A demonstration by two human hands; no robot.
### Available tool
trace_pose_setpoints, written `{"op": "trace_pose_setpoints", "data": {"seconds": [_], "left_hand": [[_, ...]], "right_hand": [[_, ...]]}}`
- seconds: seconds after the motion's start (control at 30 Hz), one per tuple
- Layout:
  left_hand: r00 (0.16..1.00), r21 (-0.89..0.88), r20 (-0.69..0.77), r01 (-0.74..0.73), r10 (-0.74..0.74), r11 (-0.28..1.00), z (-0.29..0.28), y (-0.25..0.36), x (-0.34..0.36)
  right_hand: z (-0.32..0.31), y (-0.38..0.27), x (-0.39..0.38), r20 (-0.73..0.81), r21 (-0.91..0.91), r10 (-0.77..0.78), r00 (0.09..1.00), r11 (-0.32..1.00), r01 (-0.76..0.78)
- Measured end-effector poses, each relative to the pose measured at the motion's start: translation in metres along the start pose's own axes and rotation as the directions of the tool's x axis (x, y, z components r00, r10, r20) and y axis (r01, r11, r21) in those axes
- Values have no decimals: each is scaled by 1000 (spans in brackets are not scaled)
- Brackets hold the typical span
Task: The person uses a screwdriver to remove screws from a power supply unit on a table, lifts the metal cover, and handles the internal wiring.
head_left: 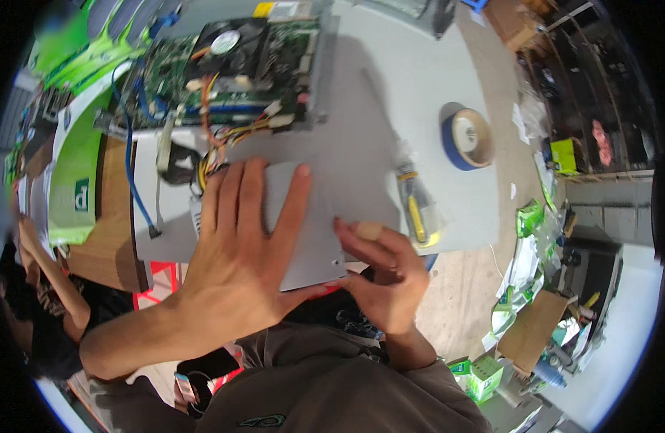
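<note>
Near the front edge of the pale table (462, 213), a grey metal box (314, 231) was held under both hands, its near side set past the table's edge. Its top was covered on the left by the left hand (238, 252), whose four fingers were laid flat, the index parted from the rest, while the thumb was stretched along the near edge. On the other side, the fingers of the right hand (390, 278) were bent, the index fingertip placed by the right edge and the thumb by the near right corner, so that this corner was framed between them. With so much covered, neither the box's long axis nor the firmness of that pinch could be told. From the right fingertips the box was placed leftward, and its near right corner was approached more closely by the right hand than by the left palm.

Beyond the left fingers, coloured wires (249, 131) were bunched beside a green circuit board (166, 72) topped with a black fan (246, 47). Farther right, a yellow tool (415, 209) was wrapped in clear plastic, with a blue tape roll (449, 143) placed beyond it.
</note>
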State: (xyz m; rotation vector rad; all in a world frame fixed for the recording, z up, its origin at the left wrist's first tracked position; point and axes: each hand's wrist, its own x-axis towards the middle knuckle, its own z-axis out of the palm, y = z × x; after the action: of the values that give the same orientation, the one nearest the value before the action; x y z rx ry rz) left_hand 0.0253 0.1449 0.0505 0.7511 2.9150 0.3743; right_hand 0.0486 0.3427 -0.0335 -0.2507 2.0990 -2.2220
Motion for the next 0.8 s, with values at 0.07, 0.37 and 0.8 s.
{"op": "trace_pose_setpoints", "data": {"seconds": [0.07, 0.37, 0.8], "left_hand": [[999, 88, -7, 47, -47, 995, 5, 3, -1], [999, 109, -27, 45, -42, 993, 4, 4, -3], [998, 121, -60, 21, -14, 992, 6, 5, -7]], "right_hand": [[-4, -3, 0, -23, -53, -64, 998, 997, 63], [-93, -50, 25, -309, -374, -183, 933, 926, 58], [-78, -38, 0, -450, -574, -373, 811, 817, 57]]}}
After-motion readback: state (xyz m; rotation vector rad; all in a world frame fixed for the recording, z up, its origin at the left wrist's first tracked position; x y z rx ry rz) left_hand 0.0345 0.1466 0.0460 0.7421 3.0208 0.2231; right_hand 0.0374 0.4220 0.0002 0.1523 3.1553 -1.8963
